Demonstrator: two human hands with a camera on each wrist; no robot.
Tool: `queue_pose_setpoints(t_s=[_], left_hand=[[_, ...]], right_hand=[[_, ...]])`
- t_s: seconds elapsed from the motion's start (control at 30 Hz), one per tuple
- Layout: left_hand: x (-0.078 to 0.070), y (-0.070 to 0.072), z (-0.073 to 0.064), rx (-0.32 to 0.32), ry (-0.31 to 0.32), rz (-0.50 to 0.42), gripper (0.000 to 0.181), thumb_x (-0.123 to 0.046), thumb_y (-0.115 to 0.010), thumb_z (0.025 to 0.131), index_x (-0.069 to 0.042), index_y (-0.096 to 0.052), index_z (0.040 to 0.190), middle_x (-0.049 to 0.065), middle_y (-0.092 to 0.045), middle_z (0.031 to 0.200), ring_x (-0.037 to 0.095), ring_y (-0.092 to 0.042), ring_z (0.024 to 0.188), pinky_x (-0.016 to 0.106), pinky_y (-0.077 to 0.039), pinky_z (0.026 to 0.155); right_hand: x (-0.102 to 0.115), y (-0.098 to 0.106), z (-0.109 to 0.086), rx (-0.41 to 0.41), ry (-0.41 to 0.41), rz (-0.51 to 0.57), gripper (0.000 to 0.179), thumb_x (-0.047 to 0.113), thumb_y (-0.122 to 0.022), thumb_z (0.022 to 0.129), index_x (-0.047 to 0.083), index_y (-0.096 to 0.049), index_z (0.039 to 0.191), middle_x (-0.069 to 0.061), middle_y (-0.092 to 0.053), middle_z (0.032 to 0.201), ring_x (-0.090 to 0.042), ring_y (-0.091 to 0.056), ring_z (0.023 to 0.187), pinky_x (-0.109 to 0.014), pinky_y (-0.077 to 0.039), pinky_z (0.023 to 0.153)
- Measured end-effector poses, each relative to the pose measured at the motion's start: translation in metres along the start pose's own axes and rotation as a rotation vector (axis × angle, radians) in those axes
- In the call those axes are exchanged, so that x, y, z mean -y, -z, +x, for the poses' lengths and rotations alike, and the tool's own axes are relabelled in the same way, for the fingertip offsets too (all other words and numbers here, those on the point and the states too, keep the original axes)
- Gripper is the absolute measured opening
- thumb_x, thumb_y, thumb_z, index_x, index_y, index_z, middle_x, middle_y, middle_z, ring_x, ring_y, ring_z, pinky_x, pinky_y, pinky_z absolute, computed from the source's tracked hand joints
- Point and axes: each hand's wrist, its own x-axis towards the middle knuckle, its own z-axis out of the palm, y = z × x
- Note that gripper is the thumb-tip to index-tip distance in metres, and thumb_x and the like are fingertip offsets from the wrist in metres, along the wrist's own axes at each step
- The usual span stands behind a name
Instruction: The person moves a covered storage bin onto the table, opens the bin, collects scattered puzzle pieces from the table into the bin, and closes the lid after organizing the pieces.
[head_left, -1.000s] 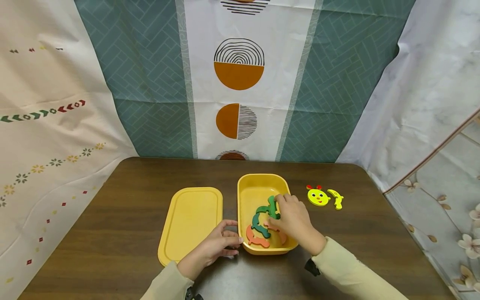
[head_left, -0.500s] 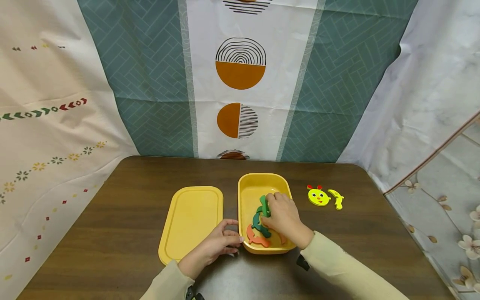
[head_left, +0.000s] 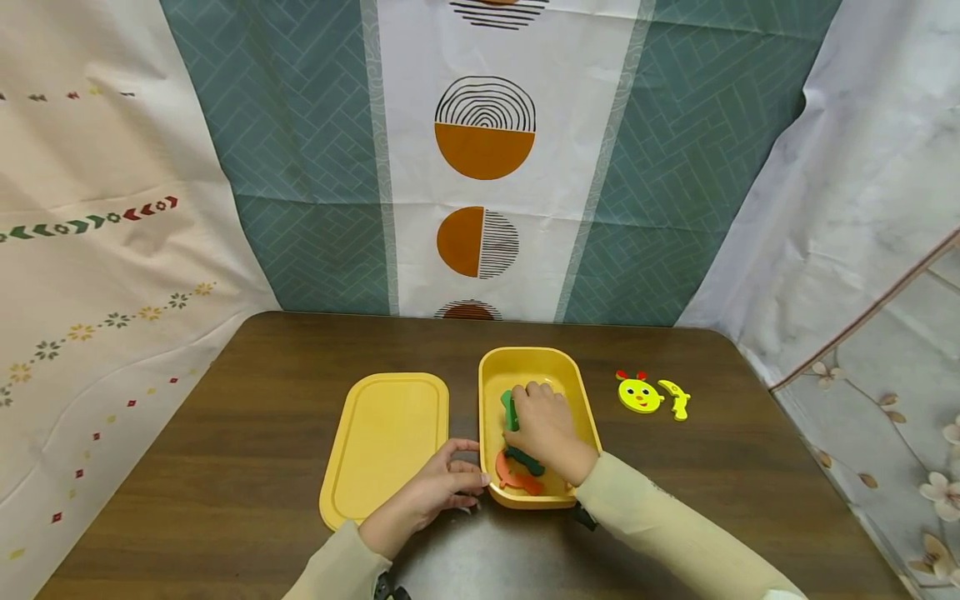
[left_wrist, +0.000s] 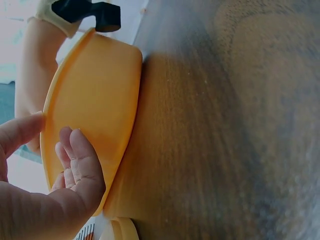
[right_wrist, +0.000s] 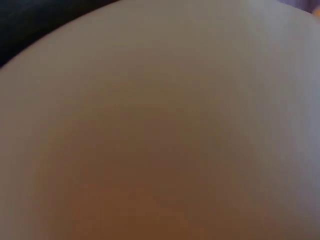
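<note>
Inside the yellow box (head_left: 491, 379), my right hand (head_left: 543, 425) pinches a green curved puzzle piece (head_left: 511, 410), its fingers and palm hiding part of it. Just below lies a dark green piece (head_left: 525, 461), and an orange piece (head_left: 517, 477) is at the near left corner. My left hand (head_left: 442, 487) touches the box's near left side. In the left wrist view, its thumb is at the rim of the box (left_wrist: 100, 85) and the relaxed fingers lie along the outer wall. The right wrist view is a blur of close surface, so the fingers do not show there.
A yellow lid (head_left: 386, 442) lies flat left of the box. To the right, a yellow smiling caterpillar head (head_left: 640, 396) with red antennae lies beside a curved yellow piece (head_left: 677, 398). All rest on a brown wooden table (head_left: 247, 442) with cloth hanging behind.
My right hand has moved left within the box, carrying the green piece along and covering more of the other pieces. The left hand has stayed at the box's side.
</note>
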Motion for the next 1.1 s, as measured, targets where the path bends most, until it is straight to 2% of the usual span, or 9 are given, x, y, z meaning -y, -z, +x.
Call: queue_pose_setpoints(t_s=[0.23,0.57,0.9,1.1], left_hand=[[0.002,-0.001,0.002,0.008,0.004,-0.018,0.06,-0.011,-0.065,0.081,-0.001,-0.03,0.128,0.001,-0.056,0.085,0.012,-0.057,0.072,0.025,-0.052,0.065],[0.002,-0.005,0.001,0.003,0.015,-0.013,0.06,-0.011,-0.065,0.081,-0.001,-0.029,0.128,0.001,-0.056,0.085,0.012,-0.057,0.072,0.028,-0.053,0.067],[0.002,-0.003,0.001,0.003,0.009,-0.008,0.061,-0.012,-0.064,0.081,-0.001,-0.028,0.129,0.001,-0.056,0.087,0.01,-0.056,0.071,0.025,-0.052,0.064],[0.001,-0.001,0.002,-0.007,0.018,0.006,0.06,-0.011,-0.064,0.082,-0.003,-0.028,0.13,0.001,-0.056,0.087,0.01,-0.056,0.07,0.023,-0.05,0.061]], right_hand=[[0.004,-0.011,0.005,0.028,0.014,-0.01,0.045,0.038,-0.076,0.07,0.007,-0.054,0.094,-0.005,-0.048,0.079,-0.02,-0.041,0.072,-0.032,-0.035,0.059],[0.006,-0.02,0.004,0.018,-0.021,-0.024,0.058,0.049,-0.075,0.069,0.008,-0.054,0.104,-0.007,-0.052,0.086,-0.02,-0.044,0.076,-0.034,-0.04,0.064],[-0.004,-0.013,0.0,-0.045,-0.009,-0.006,0.061,0.045,-0.077,0.068,0.008,-0.054,0.11,-0.01,-0.054,0.093,-0.024,-0.049,0.082,-0.037,-0.043,0.067],[-0.011,-0.008,-0.002,-0.029,-0.031,0.009,0.066,0.042,-0.076,0.07,0.007,-0.052,0.119,-0.012,-0.054,0.102,-0.025,-0.049,0.09,-0.039,-0.044,0.074]])
